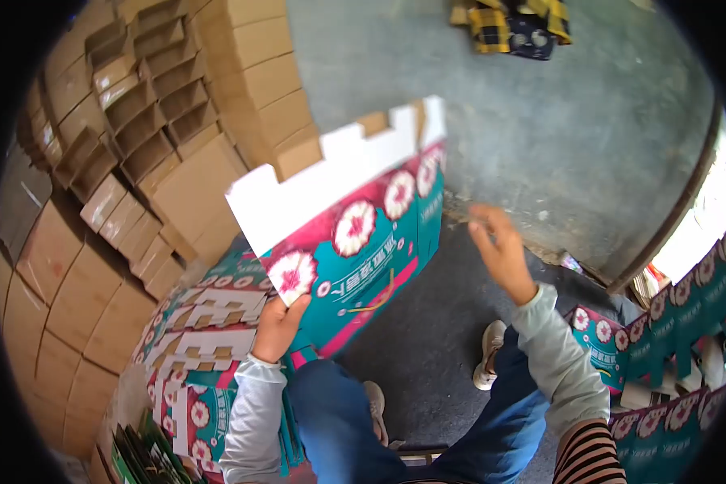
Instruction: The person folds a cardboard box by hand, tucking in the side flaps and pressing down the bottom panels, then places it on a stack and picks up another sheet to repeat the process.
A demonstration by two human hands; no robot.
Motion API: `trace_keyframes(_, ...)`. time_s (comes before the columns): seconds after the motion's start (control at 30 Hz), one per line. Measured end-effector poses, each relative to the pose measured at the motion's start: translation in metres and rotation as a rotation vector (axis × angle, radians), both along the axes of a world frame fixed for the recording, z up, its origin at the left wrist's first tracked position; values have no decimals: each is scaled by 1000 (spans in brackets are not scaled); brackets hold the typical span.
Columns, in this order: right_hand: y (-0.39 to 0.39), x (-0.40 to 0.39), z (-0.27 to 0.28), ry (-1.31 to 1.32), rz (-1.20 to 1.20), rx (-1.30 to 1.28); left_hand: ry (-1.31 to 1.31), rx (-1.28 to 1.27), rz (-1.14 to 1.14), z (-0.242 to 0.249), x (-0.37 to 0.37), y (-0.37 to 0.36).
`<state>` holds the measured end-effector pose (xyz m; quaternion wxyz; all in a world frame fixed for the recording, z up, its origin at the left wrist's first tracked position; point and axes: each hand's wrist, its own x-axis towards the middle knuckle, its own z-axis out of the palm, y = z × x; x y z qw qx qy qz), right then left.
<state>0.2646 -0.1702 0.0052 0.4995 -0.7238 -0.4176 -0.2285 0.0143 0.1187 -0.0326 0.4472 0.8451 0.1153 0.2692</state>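
Observation:
My left hand (pixel 278 327) grips the lower left corner of a printed cardboard carton (pixel 363 234), thumb on the front. The carton is teal and magenta with pale round flower pictures. Its white upper edge is notched, with brown cardboard showing behind the gaps. It is tilted, its right end higher than its left. My right hand (pixel 500 250) is held in the air to the right of the carton, apart from it. Its fingers are a little curled and spread, slightly blurred, with nothing visible in them.
Flattened printed cartons (pixel 210 355) are piled at my left. Brown cardboard boxes (pixel 56 282) are stacked along the left side. More printed cartons (pixel 678 339) stand at the right. My shoes (pixel 492 355) are on the dark floor (pixel 436 339). Clothes (pixel 512 28) hang on the grey wall.

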Motion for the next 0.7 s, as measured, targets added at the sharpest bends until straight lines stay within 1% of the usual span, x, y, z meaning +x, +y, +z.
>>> trace_keyframes(0.03, -14, 9, 23, -245, -159, -29, -75, -83, -25, -1, 5, -2)
trace_keyframes(0.07, -25, 12, 50, -362, -245, -27, -145, -170, -45, -2, 7, -1)
trace_keyframes(0.1, -35, 13, 73, -473, -323, -28, -82, -263, -76, -1, 8, 5)
trace_keyframes(0.17, -55, 23, 98, -315, -17, -261, -103, -204, -160, 0, 19, 1)
trace_keyframes(0.2, -66, 24, 101, -227, 140, -377, -109, -179, -199, -2, 24, -1)
trace_keyframes(0.23, -73, 21, 99, 172, 325, -524, -67, -161, -235, -6, 27, -1)
trace_keyframes(0.33, -84, 10, 80, 405, 546, -820, -10, -214, -273, -23, 31, 5)
trace_keyframes(0.37, -85, 10, 69, 379, 572, -794, 12, -299, -306, -26, 30, 6)
trace_keyframes(0.4, -85, 10, 58, 417, 605, -777, 33, -357, -322, -28, 29, 7)
trace_keyframes(0.47, -82, 15, 49, 373, 543, -1062, 77, -470, -362, -30, 29, 13)
trace_keyframes(0.5, -79, 8, 47, 339, 554, -1049, 147, -459, -382, -27, 32, 18)
trace_keyframes(0.53, -75, -1, 46, 303, 565, -1038, 115, -472, -428, -31, 38, 22)
trace_keyframes(0.57, -72, -7, 44, 260, 576, -1025, 117, -469, -419, -33, 46, 24)
trace_keyframes(0.6, -70, -7, 36, 338, 622, -971, 120, -467, -407, -34, 52, 29)
trace_keyframes(0.63, -66, -6, 25, 421, 669, -914, 124, -293, -328, -39, 60, 38)
trace_keyframes(0.67, -61, -8, 16, 506, 716, -856, 172, 58, -156, -50, 69, 51)
trace_keyframes(0.7, -54, -20, 20, 765, 691, -840, 89, 195, 90, -53, 73, 43)
